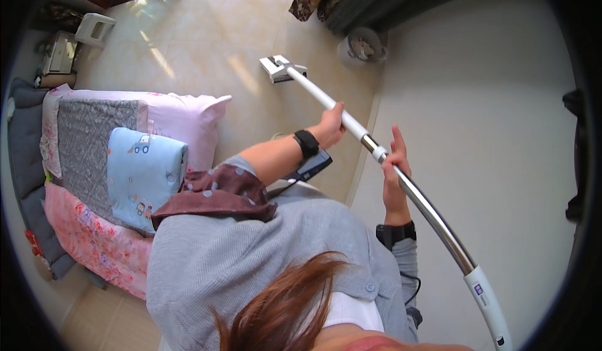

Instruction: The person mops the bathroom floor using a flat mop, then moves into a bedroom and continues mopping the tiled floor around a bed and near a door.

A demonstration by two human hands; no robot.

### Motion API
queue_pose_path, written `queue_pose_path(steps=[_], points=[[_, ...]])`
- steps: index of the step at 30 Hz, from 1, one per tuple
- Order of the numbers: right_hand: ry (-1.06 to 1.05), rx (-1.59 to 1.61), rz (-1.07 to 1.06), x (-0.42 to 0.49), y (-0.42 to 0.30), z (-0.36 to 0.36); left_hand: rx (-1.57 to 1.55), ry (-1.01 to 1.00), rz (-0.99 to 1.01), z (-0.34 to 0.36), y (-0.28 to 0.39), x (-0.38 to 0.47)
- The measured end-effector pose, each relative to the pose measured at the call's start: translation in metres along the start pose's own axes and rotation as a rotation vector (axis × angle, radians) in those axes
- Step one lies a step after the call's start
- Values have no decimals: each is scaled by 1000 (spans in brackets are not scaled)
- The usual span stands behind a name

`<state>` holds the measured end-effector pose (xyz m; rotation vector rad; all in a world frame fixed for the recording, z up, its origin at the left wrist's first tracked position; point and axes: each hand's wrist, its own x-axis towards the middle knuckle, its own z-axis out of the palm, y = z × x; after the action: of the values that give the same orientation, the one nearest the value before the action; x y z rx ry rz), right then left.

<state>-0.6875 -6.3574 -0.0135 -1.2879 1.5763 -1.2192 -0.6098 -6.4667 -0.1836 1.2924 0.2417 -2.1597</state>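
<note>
A long mop pole (435, 219), part white and part shiny metal, slants across the view from lower right to upper middle. My left hand (331, 126) grips its white lower section. Just below the white collar (379, 153), my right hand (396, 167) holds the metal section, with at least one finger stretched out straight. At the pole's far end, a white mop head (281, 70) rests on the beige tile floor. The white upper handle (487, 304) bears a small label and runs off at the bottom right.
A plastic waste bin (362, 46) stands by the grey curtain (371, 3) and the white wall (475, 115). On the left is a bed with pink bedding (94, 238) and a folded blue quilt (148, 174). A white stool (94, 30) stands beyond it.
</note>
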Motion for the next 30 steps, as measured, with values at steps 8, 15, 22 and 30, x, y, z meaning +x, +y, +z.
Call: queue_pose_path(steps=[8, 15, 22, 30], points=[[11, 342, -346, 11, -57, -19, -155, -219, 18, -6, 20, 2], [97, 301, -375, 26, -66, -3, 266, -522, 218, -34, 32, -13], [26, 310, -407, 35, -69, 3, 599, -484, 308, -36, 52, -9], [-60, 294, -430, 35, -70, 11, 477, -350, 197, -35, 57, -20]])
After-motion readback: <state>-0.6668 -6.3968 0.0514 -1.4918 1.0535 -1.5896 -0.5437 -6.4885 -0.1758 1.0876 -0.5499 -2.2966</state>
